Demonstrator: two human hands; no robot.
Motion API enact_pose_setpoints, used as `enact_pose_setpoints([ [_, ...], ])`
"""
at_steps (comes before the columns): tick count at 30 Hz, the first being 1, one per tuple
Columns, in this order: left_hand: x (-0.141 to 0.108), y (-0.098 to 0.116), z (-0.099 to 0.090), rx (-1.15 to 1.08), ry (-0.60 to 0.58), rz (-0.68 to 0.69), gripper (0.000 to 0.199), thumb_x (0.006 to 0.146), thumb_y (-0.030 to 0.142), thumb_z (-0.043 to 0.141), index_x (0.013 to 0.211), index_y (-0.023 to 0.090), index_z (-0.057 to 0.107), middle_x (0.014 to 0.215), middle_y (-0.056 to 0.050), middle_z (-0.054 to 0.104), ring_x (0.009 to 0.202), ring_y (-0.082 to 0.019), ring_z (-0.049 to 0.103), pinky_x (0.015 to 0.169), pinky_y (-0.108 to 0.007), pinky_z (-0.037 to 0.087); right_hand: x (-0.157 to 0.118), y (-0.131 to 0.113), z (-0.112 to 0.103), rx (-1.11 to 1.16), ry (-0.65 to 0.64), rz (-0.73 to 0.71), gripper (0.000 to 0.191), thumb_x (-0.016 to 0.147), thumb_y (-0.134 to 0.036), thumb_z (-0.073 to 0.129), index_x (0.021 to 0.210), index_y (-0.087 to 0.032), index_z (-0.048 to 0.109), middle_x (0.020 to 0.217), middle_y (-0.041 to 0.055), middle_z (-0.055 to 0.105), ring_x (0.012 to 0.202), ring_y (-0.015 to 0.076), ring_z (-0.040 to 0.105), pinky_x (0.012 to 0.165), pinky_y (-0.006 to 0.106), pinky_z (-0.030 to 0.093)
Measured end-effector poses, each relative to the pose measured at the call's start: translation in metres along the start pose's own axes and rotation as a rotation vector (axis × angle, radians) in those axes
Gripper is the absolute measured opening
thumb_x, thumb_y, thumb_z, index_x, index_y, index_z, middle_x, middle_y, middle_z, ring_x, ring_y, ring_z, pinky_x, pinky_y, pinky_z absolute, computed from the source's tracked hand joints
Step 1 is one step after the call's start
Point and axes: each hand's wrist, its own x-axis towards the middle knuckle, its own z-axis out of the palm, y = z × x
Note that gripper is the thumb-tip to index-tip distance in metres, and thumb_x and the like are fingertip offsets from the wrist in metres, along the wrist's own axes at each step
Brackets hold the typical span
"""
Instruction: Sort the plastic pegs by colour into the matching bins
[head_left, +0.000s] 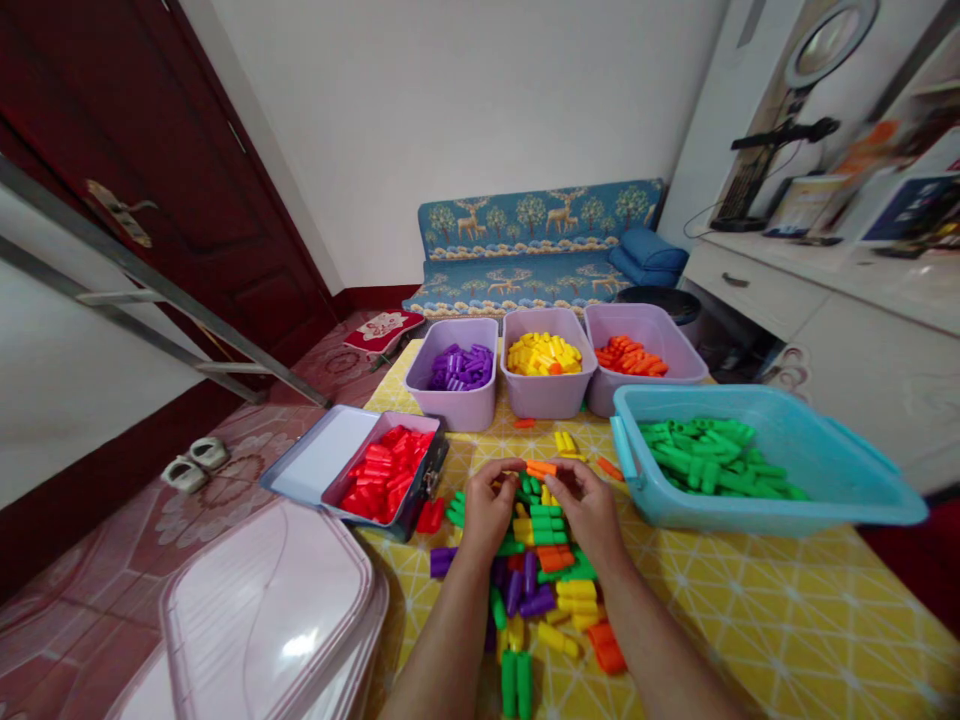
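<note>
Between my two hands is an orange plastic piece [541, 468], its left end at the fingertips of my left hand [489, 500] and its right end at those of my right hand [589, 505]. Both hands are closed around its ends. Beneath them spreads a loose pile of green [549, 525], purple [536, 602], yellow [577, 598] and orange [606, 648] pieces on the yellow patterned table [750, 620]. A couple of red pieces [431, 516] lie left of the pile.
Lilac bins hold purple [450, 405], yellow [547, 395] and orange pieces [652, 350]. A turquoise tub [765, 512] with green pieces is right; an open case [300, 465] with red ones is left, near stacked lids [270, 600].
</note>
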Motion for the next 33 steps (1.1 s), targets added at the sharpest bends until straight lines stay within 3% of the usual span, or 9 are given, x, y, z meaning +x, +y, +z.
enact_pose_setpoints([
  [8, 0.0, -0.005, 0.001, 0.006, -0.001, 0.001, 0.023, 0.077, 0.014, 0.052, 0.089, 0.015, 0.071, 0.092, -0.006, 0.071, 0.073, -0.014, 0.062, 0.066, -0.024, 0.048, -0.001, 0.003, 0.0, 0.097, 0.006, -0.008, 0.043, 0.081, -0.036, 0.06, 0.121, -0.02, 0.058, 0.104, 0.0081, 0.067, 0.087, 0.02, 0.064, 0.077, 0.033, 0.052],
  [15, -0.003, 0.005, 0.0, -0.055, -0.044, 0.058, 0.026, 0.084, 0.034, 0.056, 0.096, 0.016, 0.07, 0.093, -0.007, 0.071, 0.086, -0.018, 0.064, 0.077, -0.027, 0.05, -0.001, 0.002, 0.002, 0.134, -0.017, 0.014, 0.038, 0.081, -0.036, 0.061, 0.114, -0.019, 0.062, 0.106, 0.0096, 0.069, 0.093, 0.0221, 0.066, 0.082, 0.036, 0.054],
  [20, -0.003, 0.005, 0.002, -0.111, -0.075, 0.033, 0.03, 0.077, 0.035, 0.066, 0.097, 0.014, 0.069, 0.09, -0.007, 0.072, 0.08, -0.017, 0.065, 0.073, -0.026, 0.051, -0.001, 0.0, 0.001, 0.113, -0.02, -0.03, 0.037, 0.082, -0.033, 0.059, 0.116, -0.019, 0.061, 0.11, 0.01, 0.068, 0.094, 0.0212, 0.066, 0.082, 0.035, 0.054],
  [23, -0.003, 0.004, 0.003, -0.111, -0.047, -0.005, 0.026, 0.076, 0.033, 0.065, 0.093, 0.014, 0.07, 0.09, -0.008, 0.073, 0.081, -0.018, 0.066, 0.074, -0.027, 0.051, 0.002, -0.018, -0.005, -0.038, -0.037, -0.114, 0.03, 0.083, -0.031, 0.057, 0.109, -0.02, 0.066, 0.108, 0.0091, 0.069, 0.092, 0.0205, 0.066, 0.081, 0.034, 0.053],
  [27, -0.002, 0.004, 0.002, -0.076, -0.045, -0.007, 0.023, 0.078, 0.031, 0.062, 0.091, 0.015, 0.071, 0.087, -0.007, 0.073, 0.08, -0.017, 0.066, 0.074, -0.027, 0.051, 0.016, -0.061, -0.024, -0.116, -0.099, -0.131, 0.027, 0.08, -0.029, 0.06, 0.104, -0.02, 0.069, 0.091, 0.0062, 0.071, 0.077, 0.0175, 0.067, 0.071, 0.03, 0.055],
  [30, -0.003, 0.005, 0.002, -0.051, -0.041, -0.009, 0.022, 0.079, 0.03, 0.061, 0.09, 0.014, 0.072, 0.087, -0.007, 0.073, 0.079, -0.017, 0.066, 0.073, -0.027, 0.051, 0.047, -0.09, -0.045, -0.023, 0.015, -0.041, 0.031, 0.075, -0.03, 0.066, 0.104, -0.018, 0.068, 0.084, 0.0051, 0.071, 0.067, 0.0155, 0.067, 0.061, 0.026, 0.055],
  [33, -0.002, 0.004, 0.002, -0.044, -0.036, -0.009, 0.022, 0.079, 0.029, 0.06, 0.09, 0.014, 0.072, 0.088, -0.007, 0.073, 0.079, -0.017, 0.066, 0.072, -0.027, 0.051, 0.094, -0.102, -0.068, 0.123, 0.191, -0.005, 0.035, 0.07, -0.029, 0.071, 0.101, -0.014, 0.067, 0.084, 0.0066, 0.071, 0.061, 0.0141, 0.066, 0.061, 0.027, 0.057],
])
